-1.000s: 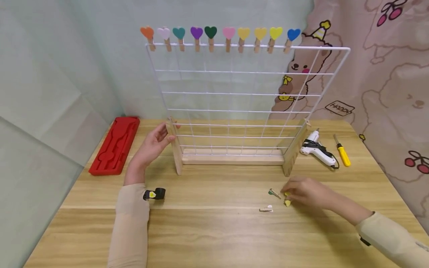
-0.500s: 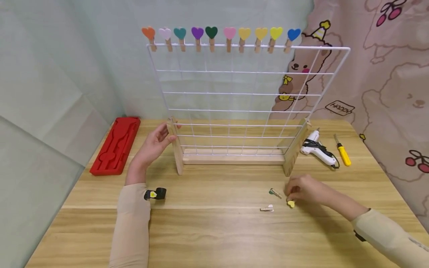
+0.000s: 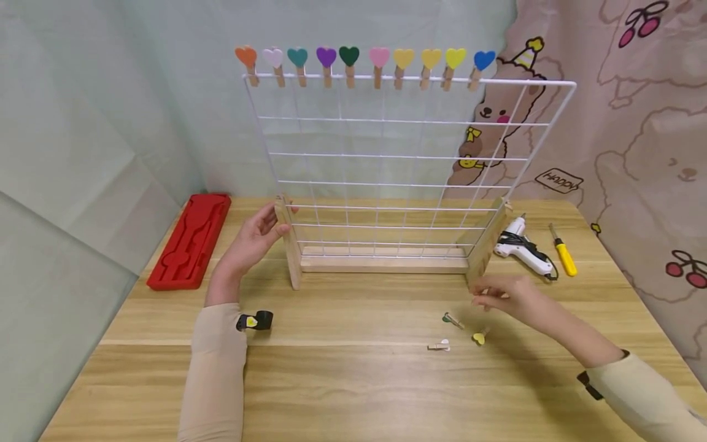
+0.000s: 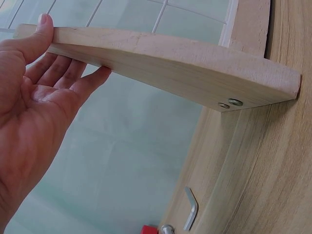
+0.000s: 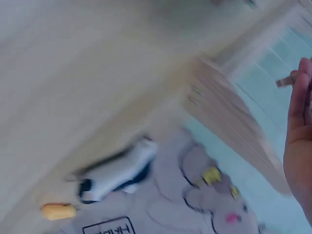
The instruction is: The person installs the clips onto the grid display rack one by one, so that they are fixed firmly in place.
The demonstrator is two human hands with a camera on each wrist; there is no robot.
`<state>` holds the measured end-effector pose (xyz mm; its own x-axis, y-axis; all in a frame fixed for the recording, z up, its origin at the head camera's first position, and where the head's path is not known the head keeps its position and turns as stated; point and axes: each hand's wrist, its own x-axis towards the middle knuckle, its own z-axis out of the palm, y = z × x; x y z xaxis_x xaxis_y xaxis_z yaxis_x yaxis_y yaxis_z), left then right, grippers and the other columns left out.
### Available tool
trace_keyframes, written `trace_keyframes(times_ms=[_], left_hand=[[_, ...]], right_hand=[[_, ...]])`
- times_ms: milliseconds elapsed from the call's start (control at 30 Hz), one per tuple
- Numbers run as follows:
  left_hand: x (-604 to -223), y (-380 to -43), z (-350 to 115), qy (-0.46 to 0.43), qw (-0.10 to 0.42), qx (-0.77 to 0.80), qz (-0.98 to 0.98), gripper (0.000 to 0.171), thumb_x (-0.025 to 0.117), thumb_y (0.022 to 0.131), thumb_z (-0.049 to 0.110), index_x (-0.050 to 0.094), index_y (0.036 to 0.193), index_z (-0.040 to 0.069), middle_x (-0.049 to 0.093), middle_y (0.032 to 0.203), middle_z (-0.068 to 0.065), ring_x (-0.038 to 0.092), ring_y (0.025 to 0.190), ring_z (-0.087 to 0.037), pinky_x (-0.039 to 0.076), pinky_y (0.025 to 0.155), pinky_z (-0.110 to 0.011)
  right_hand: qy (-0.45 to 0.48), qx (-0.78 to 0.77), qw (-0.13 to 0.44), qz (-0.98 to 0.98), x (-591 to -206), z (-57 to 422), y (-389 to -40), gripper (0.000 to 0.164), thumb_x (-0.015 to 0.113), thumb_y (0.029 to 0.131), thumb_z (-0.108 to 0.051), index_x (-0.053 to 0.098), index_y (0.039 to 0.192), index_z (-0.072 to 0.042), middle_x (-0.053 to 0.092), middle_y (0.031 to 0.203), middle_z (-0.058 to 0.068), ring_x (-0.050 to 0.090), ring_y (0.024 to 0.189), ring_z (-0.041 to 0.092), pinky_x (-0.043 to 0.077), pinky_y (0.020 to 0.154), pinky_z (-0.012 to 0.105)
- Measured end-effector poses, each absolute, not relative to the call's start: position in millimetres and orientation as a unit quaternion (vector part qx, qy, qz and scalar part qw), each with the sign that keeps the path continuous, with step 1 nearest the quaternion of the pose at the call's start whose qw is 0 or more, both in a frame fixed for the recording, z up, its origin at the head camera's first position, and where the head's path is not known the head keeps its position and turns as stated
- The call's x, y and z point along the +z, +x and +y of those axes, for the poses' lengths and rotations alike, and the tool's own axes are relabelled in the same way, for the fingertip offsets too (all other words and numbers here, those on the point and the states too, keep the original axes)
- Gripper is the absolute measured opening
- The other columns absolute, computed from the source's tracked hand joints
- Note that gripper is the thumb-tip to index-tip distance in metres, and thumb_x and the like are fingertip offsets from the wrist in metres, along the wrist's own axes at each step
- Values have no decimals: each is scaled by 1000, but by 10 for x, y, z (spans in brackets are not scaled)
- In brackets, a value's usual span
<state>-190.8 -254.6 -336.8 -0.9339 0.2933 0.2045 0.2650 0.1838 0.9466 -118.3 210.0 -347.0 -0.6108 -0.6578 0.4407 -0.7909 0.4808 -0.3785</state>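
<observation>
My left hand (image 3: 256,236) holds the upper part of the left wooden upright (image 3: 288,245) of a white wire grid stand, with the thumb on its front edge and fingers on its outer side (image 4: 63,80). My right hand (image 3: 510,298) is raised just in front of the right upright (image 3: 485,252). Its fingers pinch a small clothespin (image 5: 285,81), mostly hidden; only a wooden end shows in the right wrist view. On the table below lie a yellow heart clothespin (image 3: 479,338), a green one (image 3: 453,320) and a white one (image 3: 439,345). Several heart clothespins (image 3: 378,58) line the grid's top wire.
A white glue gun (image 3: 525,248) and a yellow-handled screwdriver (image 3: 564,255) lie right of the stand. At the left is a red moulded tray (image 3: 190,242). The left wrist view shows a hex key (image 4: 191,209) on the table. Curtains hang behind.
My right hand has picked a clothespin from the small group on the table and lifted it toward the stand's right upright. The left hand keeps its hold on the left upright.
</observation>
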Motion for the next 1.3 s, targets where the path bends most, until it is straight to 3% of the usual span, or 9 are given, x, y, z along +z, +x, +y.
trace_keyframes(times_ms=[133, 300, 400, 533, 733, 900, 1067, 1300], left_hand=[[-3404, -1945, -2562, 182, 13, 614, 768, 45, 53, 86, 16, 39, 128, 15, 43, 130, -7, 35, 123, -16, 37, 92, -18], [-3483, -2004, -2591, 186, 9, 616, 765, 44, 54, 85, 19, 41, 127, 15, 42, 130, -6, 34, 123, -14, 37, 91, -16], [-3502, -2015, -2597, 191, 4, 618, 763, 45, 54, 85, 19, 41, 127, 12, 41, 131, -8, 33, 124, -15, 37, 90, -14], [-3504, -2015, -2600, 192, 5, 617, 763, 48, 55, 85, 19, 38, 129, 11, 41, 131, -9, 33, 124, -15, 37, 90, -15], [-3499, -2004, -2604, 187, 12, 614, 767, 49, 54, 85, 19, 36, 131, 12, 41, 132, -7, 31, 125, -15, 36, 93, -18], [-3447, -1960, -2593, 181, 16, 612, 769, 47, 54, 85, 18, 38, 130, 17, 41, 131, -6, 33, 124, -16, 36, 94, -21], [-3372, -1903, -2560, 185, 14, 610, 771, 48, 52, 86, 14, 36, 131, 15, 42, 130, -9, 34, 123, -18, 37, 93, -19], [-3339, -1880, -2539, 183, 15, 610, 771, 45, 51, 87, 14, 37, 130, 10, 41, 131, -10, 32, 124, -18, 35, 96, -24]], right_hand=[[421, 330, 173, -827, -3134, 2054, -1220, 33, 69, 60, 15, 66, 89, 0, 65, 75, 5, 59, 61, 2, 46, 54, 10], [401, 437, 155, -790, -2573, 1937, -1201, 28, 59, 66, 23, 62, 92, 12, 64, 87, 15, 60, 73, 9, 46, 54, 12], [402, 462, 174, -771, -2215, 1847, -1202, 22, 56, 69, 22, 60, 91, 16, 64, 88, 13, 55, 71, 9, 42, 54, 13], [389, 423, 254, -778, -1816, 1764, -1274, 21, 57, 72, 17, 61, 92, 14, 64, 88, 9, 49, 66, 7, 39, 56, 13], [314, 392, 364, -785, -1356, 1675, -1492, 20, 56, 78, 9, 62, 97, 8, 65, 93, 8, 57, 78, 9, 45, 69, 13], [256, 399, 376, -796, -1119, 1629, -1693, 18, 61, 77, -4, 66, 94, 1, 67, 90, 5, 60, 73, 6, 47, 67, 12], [227, 403, 366, -808, -989, 1602, -1833, 20, 64, 74, -9, 67, 93, -2, 67, 85, -4, 60, 68, 2, 46, 63, 9], [287, 269, 410, -823, -958, 1578, -1895, 17, 62, 77, -12, 68, 90, -2, 66, 87, -11, 57, 71, -6, 44, 65, 7]])
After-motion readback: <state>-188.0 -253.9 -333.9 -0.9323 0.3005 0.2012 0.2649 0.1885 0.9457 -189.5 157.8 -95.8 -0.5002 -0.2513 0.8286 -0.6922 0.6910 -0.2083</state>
